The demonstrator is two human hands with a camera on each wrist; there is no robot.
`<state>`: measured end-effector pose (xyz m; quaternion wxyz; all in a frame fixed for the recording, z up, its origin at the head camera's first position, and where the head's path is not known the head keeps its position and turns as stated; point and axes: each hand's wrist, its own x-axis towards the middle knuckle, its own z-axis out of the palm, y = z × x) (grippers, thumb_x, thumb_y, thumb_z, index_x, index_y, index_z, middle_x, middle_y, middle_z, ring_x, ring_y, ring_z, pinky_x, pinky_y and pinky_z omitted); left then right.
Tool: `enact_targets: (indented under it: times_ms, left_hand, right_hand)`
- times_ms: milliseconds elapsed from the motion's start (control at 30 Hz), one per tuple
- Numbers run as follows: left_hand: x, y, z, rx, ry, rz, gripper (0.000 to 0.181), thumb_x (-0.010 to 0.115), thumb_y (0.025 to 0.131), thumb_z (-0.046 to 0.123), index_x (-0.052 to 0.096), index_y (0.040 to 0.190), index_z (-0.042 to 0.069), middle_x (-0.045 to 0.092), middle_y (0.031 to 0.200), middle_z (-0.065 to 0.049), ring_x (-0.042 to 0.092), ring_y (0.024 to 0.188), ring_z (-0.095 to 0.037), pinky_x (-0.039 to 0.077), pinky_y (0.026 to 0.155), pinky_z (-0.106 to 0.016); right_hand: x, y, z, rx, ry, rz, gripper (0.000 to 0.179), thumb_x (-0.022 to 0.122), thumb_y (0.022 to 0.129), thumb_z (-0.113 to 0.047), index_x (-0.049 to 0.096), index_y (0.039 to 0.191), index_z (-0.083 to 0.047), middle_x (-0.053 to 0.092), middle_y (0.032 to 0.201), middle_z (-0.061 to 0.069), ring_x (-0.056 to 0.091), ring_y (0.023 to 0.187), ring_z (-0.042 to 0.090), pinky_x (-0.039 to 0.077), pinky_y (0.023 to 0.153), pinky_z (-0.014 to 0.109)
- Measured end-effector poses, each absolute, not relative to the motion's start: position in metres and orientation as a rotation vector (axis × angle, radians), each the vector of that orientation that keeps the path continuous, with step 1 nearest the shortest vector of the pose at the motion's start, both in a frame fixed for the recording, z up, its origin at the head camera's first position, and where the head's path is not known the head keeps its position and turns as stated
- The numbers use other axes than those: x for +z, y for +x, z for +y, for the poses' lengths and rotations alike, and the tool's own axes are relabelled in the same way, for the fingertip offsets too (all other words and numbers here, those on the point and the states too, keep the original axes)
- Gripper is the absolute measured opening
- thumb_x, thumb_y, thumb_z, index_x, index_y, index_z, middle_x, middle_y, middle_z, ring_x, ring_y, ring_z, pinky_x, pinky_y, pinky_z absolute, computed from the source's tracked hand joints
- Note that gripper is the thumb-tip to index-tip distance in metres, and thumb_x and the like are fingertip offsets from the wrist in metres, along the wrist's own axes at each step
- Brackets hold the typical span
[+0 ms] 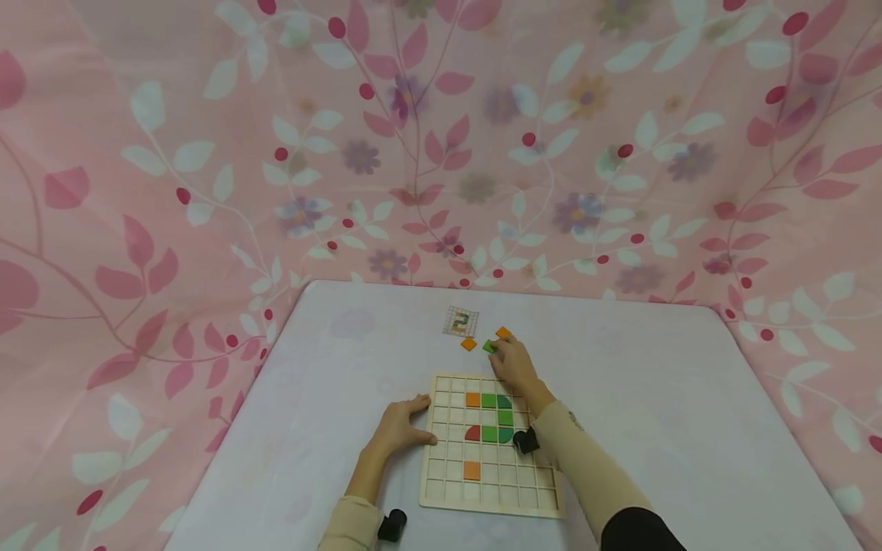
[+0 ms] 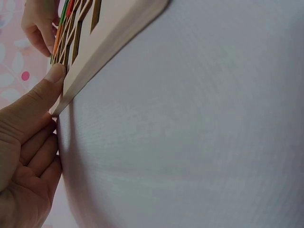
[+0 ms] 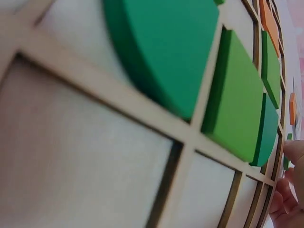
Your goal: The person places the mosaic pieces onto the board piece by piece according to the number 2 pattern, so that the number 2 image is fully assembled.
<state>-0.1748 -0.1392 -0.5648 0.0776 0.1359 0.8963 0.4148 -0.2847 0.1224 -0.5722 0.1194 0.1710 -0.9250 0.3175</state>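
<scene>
A wooden grid board (image 1: 451, 493) holds flat coloured pieces: orange squares (image 1: 472, 471), green squares (image 1: 505, 418), dark green rounded pieces (image 3: 164, 47) and a red rounded piece (image 1: 472, 434). My left hand (image 1: 402, 423) rests against the board's left edge. In the left wrist view, its thumb (image 2: 40, 92) touches the rim and the other fingers bend beside it. Beyond the far edge, my right hand (image 1: 513, 363) pinches a loose green square tile (image 1: 489, 347); the fingers partly hide the grip. A loose orange tile (image 1: 503, 332) lies by its fingertips.
Another orange tile (image 1: 468, 344) lies near a small printed pattern card (image 1: 460, 321) behind the board. All of this is on a white-covered table (image 1: 661, 398). Floral pink cloth (image 1: 441, 153) hangs behind and at the sides. Black wrist cameras (image 1: 393, 526) are strapped on both arms.
</scene>
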Motion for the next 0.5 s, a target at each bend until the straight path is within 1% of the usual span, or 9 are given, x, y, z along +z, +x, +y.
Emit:
enact_targets:
  times_ms: [33,133,267,400,500]
  left_hand:
    - [-0.5645,-0.1748,-0.1393,1.241,0.413,2.687,0.078,0.088,0.060,0.020,0.056,0.126,-0.006,0.053,0.132,-0.019,0.046,0.125,-0.037,0.037,0.104,-0.049]
    - [-0.5639,-0.1748,-0.1392,1.240,0.427,2.691,0.078,0.088,0.060,0.020,0.056,0.126,-0.006,0.053,0.131,-0.020,0.047,0.125,-0.038,0.038,0.104,-0.050]
    - [-0.5631,-0.1741,-0.1387,1.245,0.426,2.690,0.077,0.088,0.060,0.020,0.056,0.125,-0.007,0.054,0.131,-0.019,0.047,0.125,-0.037,0.038,0.104,-0.049]
    - [-0.5629,-0.1742,-0.1388,1.245,0.424,2.688,0.078,0.088,0.060,0.020,0.056,0.125,-0.006,0.054,0.132,-0.019,0.046,0.125,-0.037,0.038,0.104,-0.049]
    - [-0.5645,-0.1749,-0.1392,1.248,0.433,2.684,0.078,0.088,0.060,0.021,0.056,0.125,-0.007,0.054,0.132,-0.019,0.046,0.125,-0.037,0.038,0.104,-0.049]
  right_hand:
    - [-0.5715,-0.2855,0.1222,0.946,0.480,-2.707,0.025,0.067,0.082,-0.004,0.066,0.103,0.009,0.063,0.103,0.024,0.060,0.091,0.038,0.052,0.079,0.049]
    - [-0.5697,-0.2882,0.1208,1.017,0.381,-2.736,0.022,0.067,0.081,-0.005,0.067,0.099,0.008,0.066,0.093,0.020,0.059,0.081,0.033,0.052,0.071,0.045]
    - [-0.5699,-0.2908,0.1179,1.076,0.274,-2.795,0.023,0.064,0.079,-0.004,0.066,0.099,0.008,0.062,0.084,0.016,0.052,0.072,0.025,0.048,0.064,0.038]
    - [-0.5703,-0.2907,0.1162,1.104,0.230,-2.829,0.028,0.064,0.076,-0.005,0.065,0.101,0.008,0.063,0.088,0.016,0.055,0.076,0.023,0.050,0.068,0.037]
    - [-0.5677,-0.2845,0.1169,1.218,0.232,-2.777,0.027,0.067,0.077,-0.006,0.066,0.101,0.007,0.066,0.092,0.017,0.059,0.077,0.024,0.053,0.068,0.038]
